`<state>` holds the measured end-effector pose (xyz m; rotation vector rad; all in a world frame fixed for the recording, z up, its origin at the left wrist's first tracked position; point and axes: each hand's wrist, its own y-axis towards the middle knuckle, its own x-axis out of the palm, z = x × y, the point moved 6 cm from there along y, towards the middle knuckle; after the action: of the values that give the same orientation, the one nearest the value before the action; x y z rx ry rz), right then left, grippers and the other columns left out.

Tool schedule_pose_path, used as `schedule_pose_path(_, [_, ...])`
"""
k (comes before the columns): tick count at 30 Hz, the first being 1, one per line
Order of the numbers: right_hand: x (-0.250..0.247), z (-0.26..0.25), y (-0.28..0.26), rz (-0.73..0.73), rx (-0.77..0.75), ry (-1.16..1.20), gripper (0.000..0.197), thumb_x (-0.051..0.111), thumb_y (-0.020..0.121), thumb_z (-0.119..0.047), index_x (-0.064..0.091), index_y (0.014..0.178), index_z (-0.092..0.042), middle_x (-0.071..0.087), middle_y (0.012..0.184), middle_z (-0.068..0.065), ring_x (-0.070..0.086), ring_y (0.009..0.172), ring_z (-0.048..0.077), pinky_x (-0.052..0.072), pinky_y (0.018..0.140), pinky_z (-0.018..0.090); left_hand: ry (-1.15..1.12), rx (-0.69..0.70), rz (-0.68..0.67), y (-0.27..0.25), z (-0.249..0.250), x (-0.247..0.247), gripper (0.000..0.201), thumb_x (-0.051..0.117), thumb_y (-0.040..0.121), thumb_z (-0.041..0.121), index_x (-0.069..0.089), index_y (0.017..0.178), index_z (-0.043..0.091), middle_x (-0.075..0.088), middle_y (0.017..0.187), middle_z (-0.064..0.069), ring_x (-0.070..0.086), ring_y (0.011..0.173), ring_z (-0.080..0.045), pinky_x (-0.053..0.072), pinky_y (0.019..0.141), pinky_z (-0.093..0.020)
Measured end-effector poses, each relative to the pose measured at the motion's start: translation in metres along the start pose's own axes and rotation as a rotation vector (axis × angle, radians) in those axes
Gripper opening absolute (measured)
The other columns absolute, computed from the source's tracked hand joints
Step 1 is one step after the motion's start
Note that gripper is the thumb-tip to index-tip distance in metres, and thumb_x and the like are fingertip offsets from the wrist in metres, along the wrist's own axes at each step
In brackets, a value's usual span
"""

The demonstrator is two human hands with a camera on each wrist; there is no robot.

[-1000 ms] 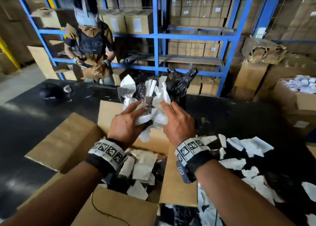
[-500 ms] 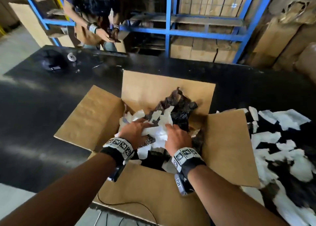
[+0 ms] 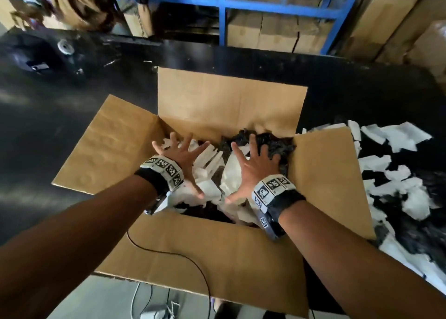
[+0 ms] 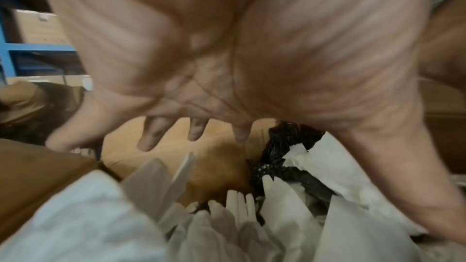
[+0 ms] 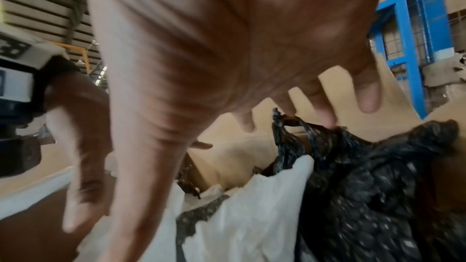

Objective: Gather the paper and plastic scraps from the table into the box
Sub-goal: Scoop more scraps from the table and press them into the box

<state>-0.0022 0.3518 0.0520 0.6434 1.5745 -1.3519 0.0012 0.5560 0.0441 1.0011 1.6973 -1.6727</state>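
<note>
An open cardboard box sits on the black table, its flaps spread outward. White paper scraps and crumpled black plastic fill it. My left hand hovers over the left side of the pile with fingers spread wide, holding nothing. My right hand is spread the same way over the right side, fingertips near the black plastic. From the left wrist, my open left hand hangs above white scraps. The right wrist view shows my spread right hand over black plastic.
More white paper and black plastic scraps lie on the table right of the box. A small round object and a dark item sit at the far left. Blue racking with cartons stands behind. A cable crosses the near flap.
Both hands carried a bundle of scraps down into the box, then let go. Their fingers are now spread wide above the pile instead of clasping it.
</note>
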Motion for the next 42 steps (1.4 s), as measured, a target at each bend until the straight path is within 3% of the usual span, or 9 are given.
schedule_pose_path(5, [0.044, -0.002, 0.033, -0.134, -0.084, 0.026, 0.166, 0.083, 0.033, -0.083, -0.031, 0.148, -0.048, -0.046, 0.156, 0.007, -0.03, 0.143, 0.052, 0.0, 0.106, 0.084, -0.03, 0.089, -0.151, 0.027, 0.021, 0.025, 0.165, 0.082, 0.027, 0.085, -0.035, 0.14, 0.059, -0.039, 0.159, -0.002, -0.032, 0.143, -0.048, 0.002, 0.11, -0.081])
schedule_pose_path(10, [0.071, 0.014, 0.073, -0.339, -0.018, 0.055, 0.169, 0.087, 0.03, -0.079, -0.036, 0.143, -0.053, -0.044, 0.157, 0.005, -0.029, 0.142, 0.056, 0.011, 0.103, 0.086, -0.011, 0.065, -0.271, 0.062, 0.019, 0.047, 0.157, 0.088, 0.039, 0.073, -0.048, 0.116, 0.064, -0.041, 0.157, -0.004, -0.026, 0.146, -0.049, 0.003, 0.116, -0.073])
schedule_pose_path(16, [0.106, 0.023, 0.104, -0.401, -0.042, 0.073, 0.167, 0.087, 0.03, -0.079, -0.048, 0.125, -0.054, -0.047, 0.154, 0.005, -0.023, 0.141, 0.062, 0.022, 0.104, 0.083, 0.109, -0.027, -0.29, 0.105, 0.006, 0.097, 0.147, 0.082, 0.056, 0.074, -0.023, 0.153, 0.04, -0.036, 0.159, -0.018, -0.024, 0.141, -0.059, 0.005, 0.112, -0.073])
schedule_pose_path(21, [0.114, 0.014, 0.107, -0.354, 0.004, 0.075, 0.161, 0.088, 0.045, -0.072, -0.032, 0.149, -0.046, -0.038, 0.16, 0.007, -0.022, 0.143, 0.059, 0.019, 0.097, 0.089, 0.04, -0.042, -0.225, 0.113, 0.008, 0.102, 0.11, 0.075, 0.084, 0.048, -0.005, 0.159, 0.038, -0.035, 0.159, -0.017, -0.021, 0.14, -0.063, 0.025, 0.111, -0.072])
schedule_pose_path(27, [0.079, 0.021, 0.093, -0.343, -0.025, 0.067, 0.165, 0.088, 0.036, -0.076, -0.028, 0.149, -0.048, -0.02, 0.166, 0.007, -0.007, 0.147, 0.056, 0.014, 0.101, 0.087, -0.017, 0.026, -0.307, 0.09, -0.012, 0.063, 0.161, 0.08, 0.023, 0.084, -0.004, 0.156, 0.049, -0.012, 0.168, -0.005, 0.002, 0.15, -0.048, 0.027, 0.114, -0.067])
schedule_pose_path(30, [0.052, 0.024, 0.079, -0.313, -0.023, 0.063, 0.167, 0.09, 0.034, -0.075, -0.029, 0.149, -0.05, -0.019, 0.167, 0.006, -0.009, 0.148, 0.054, 0.014, 0.104, 0.085, -0.058, 0.086, -0.165, 0.073, -0.019, 0.018, 0.146, 0.082, 0.03, 0.083, 0.02, 0.156, 0.043, 0.023, 0.164, -0.006, 0.038, 0.142, -0.038, 0.04, 0.112, -0.052])
schedule_pose_path(33, [0.042, 0.025, 0.069, -0.336, 0.002, 0.0, 0.166, 0.092, 0.038, -0.071, -0.03, 0.149, -0.048, -0.03, 0.163, 0.01, -0.012, 0.145, 0.059, 0.02, 0.104, 0.084, -0.035, 0.074, -0.032, 0.064, -0.029, -0.018, 0.158, 0.072, 0.018, 0.095, 0.015, 0.156, 0.044, 0.019, 0.165, -0.003, 0.035, 0.143, -0.04, 0.043, 0.109, -0.055])
schedule_pose_path(37, [0.075, 0.034, 0.08, -0.431, 0.053, -0.067, 0.155, 0.092, 0.063, -0.051, -0.035, 0.15, -0.034, -0.02, 0.162, 0.027, 0.016, 0.142, 0.064, 0.037, 0.102, 0.075, 0.002, -0.009, -0.205, 0.078, -0.039, 0.011, 0.162, 0.079, 0.014, 0.089, 0.014, 0.154, 0.039, 0.044, 0.152, -0.007, 0.051, 0.13, -0.036, 0.048, 0.103, -0.051])
schedule_pose_path(42, [0.106, 0.03, 0.094, -0.457, -0.028, -0.086, 0.117, 0.068, 0.089, -0.037, -0.027, 0.155, -0.026, -0.002, 0.169, 0.016, 0.029, 0.145, 0.049, 0.043, 0.104, 0.063, 0.033, -0.092, -0.215, 0.144, -0.075, 0.118, 0.174, 0.091, 0.025, 0.074, -0.027, 0.149, 0.044, 0.015, 0.166, -0.01, 0.033, 0.146, -0.038, 0.043, 0.108, -0.054])
